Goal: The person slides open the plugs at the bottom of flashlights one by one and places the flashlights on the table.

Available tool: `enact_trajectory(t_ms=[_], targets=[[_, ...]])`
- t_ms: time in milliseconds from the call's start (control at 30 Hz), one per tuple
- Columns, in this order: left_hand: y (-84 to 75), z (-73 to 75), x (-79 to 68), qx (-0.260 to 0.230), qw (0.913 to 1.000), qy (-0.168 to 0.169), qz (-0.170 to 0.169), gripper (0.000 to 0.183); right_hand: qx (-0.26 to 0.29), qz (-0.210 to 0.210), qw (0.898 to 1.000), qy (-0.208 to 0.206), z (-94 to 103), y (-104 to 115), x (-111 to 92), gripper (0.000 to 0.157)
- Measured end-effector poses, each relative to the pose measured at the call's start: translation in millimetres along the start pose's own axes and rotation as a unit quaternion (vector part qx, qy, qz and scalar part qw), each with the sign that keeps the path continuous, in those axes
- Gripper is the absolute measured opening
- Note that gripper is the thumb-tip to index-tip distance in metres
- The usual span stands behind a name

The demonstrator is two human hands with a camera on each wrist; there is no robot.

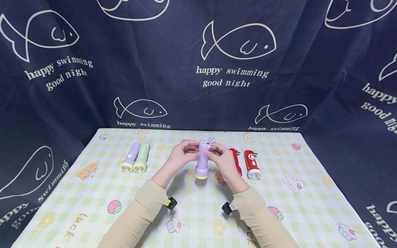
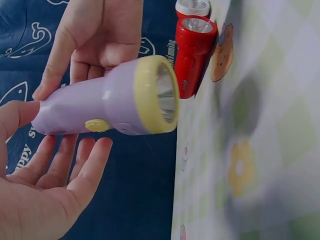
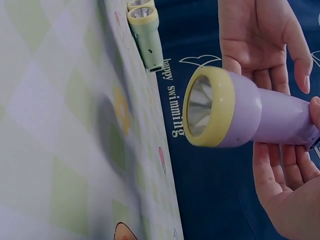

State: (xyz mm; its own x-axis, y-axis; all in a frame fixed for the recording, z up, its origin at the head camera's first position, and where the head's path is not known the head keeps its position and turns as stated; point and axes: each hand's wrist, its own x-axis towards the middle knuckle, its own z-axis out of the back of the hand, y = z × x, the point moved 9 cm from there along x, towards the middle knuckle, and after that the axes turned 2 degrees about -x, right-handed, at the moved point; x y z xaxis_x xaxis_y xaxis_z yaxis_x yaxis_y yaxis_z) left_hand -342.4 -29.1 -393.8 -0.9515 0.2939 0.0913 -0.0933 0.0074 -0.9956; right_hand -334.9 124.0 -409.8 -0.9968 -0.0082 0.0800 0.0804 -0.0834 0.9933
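Note:
A purple flashlight (image 1: 202,161) with a yellow rim hangs over the middle of the table, its lens end pointing down toward me. My left hand (image 1: 182,155) grips its upper body from the left, the thumb at the tail end and the fingertips along the side. From the other side my right hand (image 1: 225,162) holds the same tail end between thumb and fingers. Metal plug prongs (image 1: 213,146) stick out near the tail, beside the right fingers. In the left wrist view a yellow switch (image 2: 97,125) shows on the body.
Another purple flashlight (image 1: 133,151) and a green flashlight (image 1: 143,155) lie side by side at the left. On the right lie a red flashlight with a white rim (image 1: 251,162) and an all-red one (image 1: 236,162), partly behind my right hand. A patterned cloth (image 1: 102,193) covers the table.

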Motion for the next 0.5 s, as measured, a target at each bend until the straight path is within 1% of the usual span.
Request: enact_trajectory(t_ms=[100,267,400,500], targets=[[1.5,-1.1,-0.5,0.004,0.9999,0.007,-0.007,0.044,0.025,0.001,1.000,0.002,-0.8,0.5,0.3,0.042],[3.0,-2.0,-1.1,0.001,0.9999,0.008,-0.014,0.048,0.043,0.007,0.999,-0.002,-1.3,1.8,0.1,0.038],[3.3,-1.9,-2.3,-0.006,1.0000,0.005,-0.005,0.048,0.039,0.010,0.999,-0.014,0.2,0.3,0.9,0.039],[-5.3,-3.4,-7.4,-0.006,1.0000,0.002,-0.001,0.047,0.030,0.011,0.999,-0.021,1.4,-1.5,1.8,0.041]])
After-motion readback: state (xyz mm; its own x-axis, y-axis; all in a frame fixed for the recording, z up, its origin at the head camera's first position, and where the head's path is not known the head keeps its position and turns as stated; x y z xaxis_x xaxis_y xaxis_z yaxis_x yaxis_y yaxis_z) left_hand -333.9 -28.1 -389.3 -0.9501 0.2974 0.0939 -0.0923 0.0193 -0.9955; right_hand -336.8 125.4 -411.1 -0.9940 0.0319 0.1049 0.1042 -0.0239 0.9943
